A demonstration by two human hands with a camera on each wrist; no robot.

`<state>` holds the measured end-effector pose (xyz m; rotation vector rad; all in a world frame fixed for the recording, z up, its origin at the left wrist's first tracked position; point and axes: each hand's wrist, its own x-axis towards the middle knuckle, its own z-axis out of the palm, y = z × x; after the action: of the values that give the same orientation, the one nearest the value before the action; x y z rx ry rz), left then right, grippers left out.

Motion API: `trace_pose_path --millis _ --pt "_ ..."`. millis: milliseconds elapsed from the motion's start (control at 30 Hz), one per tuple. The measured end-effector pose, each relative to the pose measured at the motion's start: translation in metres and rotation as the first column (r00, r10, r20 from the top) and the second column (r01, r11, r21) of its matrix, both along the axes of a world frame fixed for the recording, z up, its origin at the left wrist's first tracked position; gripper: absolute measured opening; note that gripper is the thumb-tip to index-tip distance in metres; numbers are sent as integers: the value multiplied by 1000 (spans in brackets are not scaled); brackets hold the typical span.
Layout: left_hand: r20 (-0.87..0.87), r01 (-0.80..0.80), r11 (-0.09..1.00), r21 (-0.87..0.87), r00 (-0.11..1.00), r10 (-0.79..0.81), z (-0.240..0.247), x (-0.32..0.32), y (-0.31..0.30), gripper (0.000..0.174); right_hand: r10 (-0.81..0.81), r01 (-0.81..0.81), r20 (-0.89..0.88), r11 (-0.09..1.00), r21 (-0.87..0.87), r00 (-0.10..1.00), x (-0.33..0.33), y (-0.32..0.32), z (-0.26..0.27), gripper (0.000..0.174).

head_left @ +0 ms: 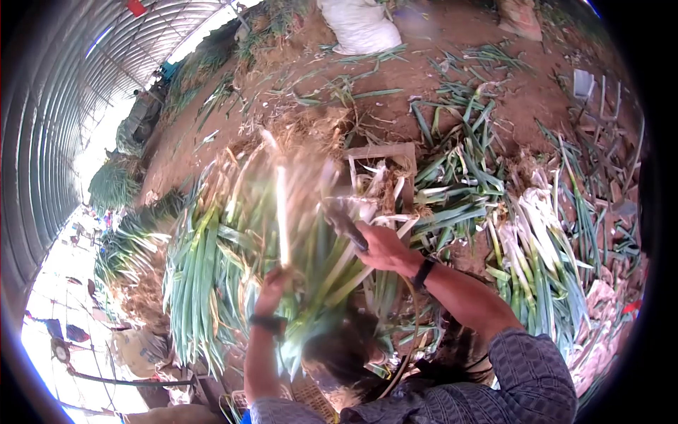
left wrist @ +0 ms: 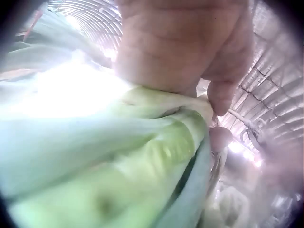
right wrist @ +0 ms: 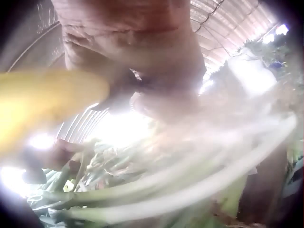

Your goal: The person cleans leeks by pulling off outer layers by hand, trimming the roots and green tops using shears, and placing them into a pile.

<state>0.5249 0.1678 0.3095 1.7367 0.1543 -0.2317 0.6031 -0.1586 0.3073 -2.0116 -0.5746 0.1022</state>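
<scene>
My left hand (head_left: pixel 272 288) grips a green onion (head_left: pixel 282 215) low on its stalk, the bright white stem pointing away from me. Close up in the left wrist view, broad green leaves (left wrist: pixel 109 156) pass below the palm and curled fingers. My right hand (head_left: pixel 385 247) holds a dark air gun (head_left: pixel 344 227), aimed left toward the onion stems. A thin yellowish hose (head_left: pixel 415 311) trails from it toward my body, and shows large and yellow in the right wrist view. Roots and stems around the nozzle are blurred.
Unpeeled green onions (head_left: pixel 198 283) are heaped at the left. Behind the air gun stands a wooden frame (head_left: pixel 381 151). Cleaned white-stemmed onions (head_left: pixel 540 233) lie at the right, with loose leaves (head_left: pixel 459 177) nearby. A white sack (head_left: pixel 359 27) sits on the dirt floor farther back.
</scene>
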Motion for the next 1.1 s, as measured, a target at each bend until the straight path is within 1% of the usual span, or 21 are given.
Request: trace_pose_path --millis 67,100,200,233,333,367,400,467,500,567,600,633,700,733,800,867,900,967,1000,1033,1100 --pt "-5 -27 999 -23 1000 27 -11 -1 13 24 27 -23 153 999 -30 988 2 2 -5 35" --pt "-48 -67 998 -20 997 66 -19 -2 18 24 46 -35 226 998 -52 973 2 3 -8 38" --pt "-18 11 999 -53 1000 -12 19 -6 -12 25 10 -4 -108 999 53 994 7 5 -10 39" --pt "-23 -4 999 -44 1000 3 17 -7 -11 25 -82 91 -76 989 115 994 3 2 6 33" --pt "-42 -43 998 -46 998 41 8 -7 -8 25 -53 39 166 995 88 985 4 1 7 31" --pt "-59 -47 997 -54 997 44 8 -7 -5 25 -44 37 137 998 50 990 4 3 1 30" --pt "-77 -50 997 -59 996 45 8 -6 -2 25 -25 24 40 999 30 999 4 3 -2 31" --pt "-34 -72 997 19 997 73 9 1 -5 26 13 -14 -154 1000 -11 988 3 0 -1 32" --pt "-17 -95 994 54 995 96 8 -4 -5 27 79 -79 -6 997 -16 997 -2 3 -7 33" --pt "40 -148 989 -8 988 148 0 -2 2 31 184 -185 -25 982 -35 983 -24 6 4 32" --pt "61 -69 996 56 996 65 5 2 4 33 236 -237 -30 971 -39 971 -32 10 7 32" --pt "135 -97 995 5 986 95 -6 5 15 32 320 -338 -149 934 -116 936 -36 11 0 35" --pt "278 -129 987 -96 949 151 -29 10 37 35 398 -412 -112 893 -180 911 -51 13 12 36" --pt "247 -120 987 -107 958 143 -16 13 36 33 433 -443 -94 870 -216 896 -58 14 15 37" --pt "184 -104 986 -131 975 127 12 19 34 32 376 -389 -97 898 -208 921 -61 23 -4 36" --pt "212 -269 958 95 946 245 -4 33 51 32 334 -349 -112 922 -167 936 -60 25 1 35" --pt "239 -318 855 410 942 237 -17 48 58 28 339 -348 -79 924 -162 937 -61 27 -1 34" --pt "266 -302 841 448 944 197 -20 53 57 25 347 -346 -16 927 -147 938 -65 35 -5 33" --pt "278 -292 834 468 945 175 -22 53 55 23 320 -321 -33 937 -136 947 -66 38 -7 32" --pt "315 -345 805 483 926 208 -23 55 49 17 291 -295 -48 947 -129 956 -65 40 -6 31" --pt "296 -343 800 491 930 217 -18 59 43 16 246 -249 -37 962 -114 968 -60 41 -6 29"
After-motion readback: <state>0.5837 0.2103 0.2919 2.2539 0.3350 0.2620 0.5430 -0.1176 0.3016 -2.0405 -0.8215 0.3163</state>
